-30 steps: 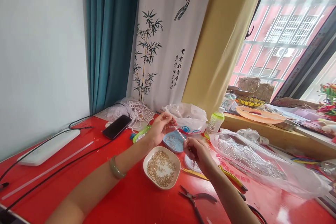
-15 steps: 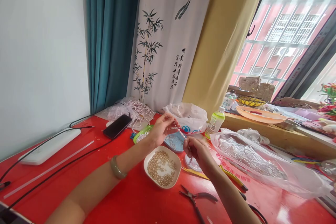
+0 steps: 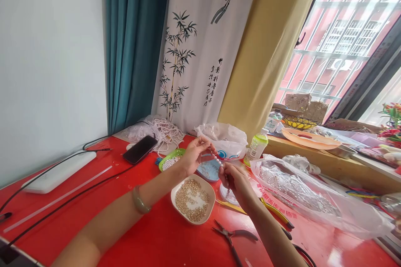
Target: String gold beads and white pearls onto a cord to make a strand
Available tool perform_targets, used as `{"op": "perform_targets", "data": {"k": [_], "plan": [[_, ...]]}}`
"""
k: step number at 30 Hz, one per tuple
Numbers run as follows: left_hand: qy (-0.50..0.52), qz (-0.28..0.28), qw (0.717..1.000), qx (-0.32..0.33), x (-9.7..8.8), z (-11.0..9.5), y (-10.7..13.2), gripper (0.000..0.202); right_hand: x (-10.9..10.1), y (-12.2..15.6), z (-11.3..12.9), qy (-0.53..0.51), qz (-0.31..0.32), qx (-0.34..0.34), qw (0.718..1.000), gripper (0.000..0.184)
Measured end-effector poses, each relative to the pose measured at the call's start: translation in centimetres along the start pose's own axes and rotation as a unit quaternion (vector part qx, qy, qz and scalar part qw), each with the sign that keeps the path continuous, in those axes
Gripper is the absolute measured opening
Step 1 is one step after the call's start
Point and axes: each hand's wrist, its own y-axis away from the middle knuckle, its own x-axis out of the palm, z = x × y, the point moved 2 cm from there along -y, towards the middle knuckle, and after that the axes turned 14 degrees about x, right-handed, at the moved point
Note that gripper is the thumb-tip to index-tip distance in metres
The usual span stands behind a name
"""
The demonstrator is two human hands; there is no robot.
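A strand of pearly beads [image 3: 214, 159] runs between my two hands above the dishes. My left hand [image 3: 198, 152] pinches its upper left end. Closed around the lower right part is my right hand [image 3: 231, 174], and a short tail of the strand hangs below it. Under my left wrist sits a white dish [image 3: 211, 212] of small gold beads [image 3: 191, 203]. Partly hidden behind my hands are a blue dish [image 3: 210, 171] with small clear or silvery pieces and a green dish [image 3: 179, 151] of pale beads. A small round container [image 3: 226, 195] lies under my right hand.
Pliers [image 3: 230, 235] lie on the red table [image 3: 150, 233], with yellow-handled pliers [image 3: 277, 212] by my right forearm. A bag of beads [image 3: 297, 192], a bottle [image 3: 256, 147] and another plastic bag [image 3: 230, 137] stand beyond. A phone [image 3: 140, 150], white box [image 3: 59, 171] and cables are left.
My hands have come slightly closer together, with the strand still held between them. The view has shifted a little; the things on the table stay in place.
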Motion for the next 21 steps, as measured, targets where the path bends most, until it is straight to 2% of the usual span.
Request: {"op": "perform_targets", "data": {"k": [3, 9, 16, 21], "plan": [[-0.001, 0.001, 1.000, -0.003, 0.04, 0.10, 0.13, 0.014, 0.13, 0.00, -0.03, 0.001, 0.001, -0.002, 1.000, 0.013], [-0.009, 0.012, 1.000, -0.009, 0.16, 0.12, 0.30, 0.016, -0.17, -0.27, -0.27, 0.011, -0.010, -0.009, 1.000, 0.022], [-0.006, 0.027, 1.000, -0.007, 0.33, 0.14, 0.44, 0.019, 0.11, -0.16, -0.18, 0.001, -0.008, -0.018, 1.000, 0.015], [-0.013, 0.037, 0.999, -0.010, 0.41, 0.28, 0.57, 0.021, -0.15, -0.48, -0.45, 0.000, -0.024, -0.019, 1.000, 0.021]]}}
